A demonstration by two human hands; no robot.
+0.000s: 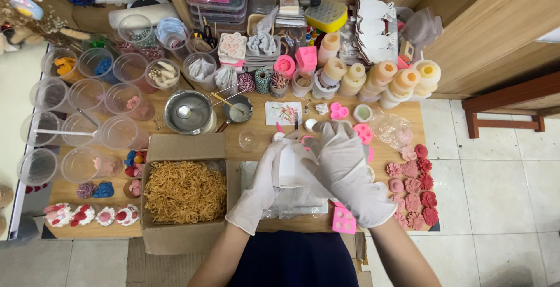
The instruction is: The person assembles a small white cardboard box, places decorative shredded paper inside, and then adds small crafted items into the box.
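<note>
1. Gloved fingers [331,141] of our right hand [350,173] curl closed over the top edge of a small white container [290,164]; our left hand [261,185] wraps its near side, thumb pressed flat against it.
2. We judge both grips firm but light, which suits thin walls: we should hold it level and squeeze evenly.
3. Just below the fingers lies a clear plastic sheet [294,202], under the container.
4. Beside our right wrist sits a pink mould [343,221]; farther right, rows of red and pink flower shapes [415,185].
5. Left of our left hand stands a cardboard box [184,196] of shredded straw filling.
6. Beyond the fingertips, a steel pot [188,112] and clear cups [87,129].
</note>
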